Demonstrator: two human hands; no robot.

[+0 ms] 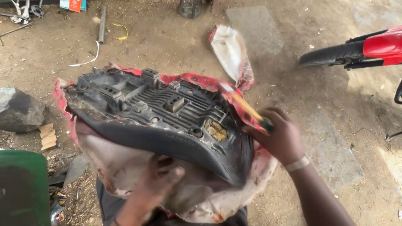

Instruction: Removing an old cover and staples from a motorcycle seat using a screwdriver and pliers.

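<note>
An upturned motorcycle seat (167,113) lies in front of me, its black ribbed plastic base facing up. A red patterned cover (234,54) with a pale inner lining hangs loose around its edges. My left hand (150,188) presses flat against the pale lining under the near rim. My right hand (280,134) is shut on a yellow-handled tool (247,106); its tip sits at the right edge of the seat, where the cover meets the base. A patch of yellowish foam (215,130) shows through a hole in the base.
Dirt ground all around. A grey rock (19,111) and a green container (23,188) lie at the left. A red motorcycle's wheel (335,54) stands at the upper right. A metal pipe (101,23) and scraps lie at the top left.
</note>
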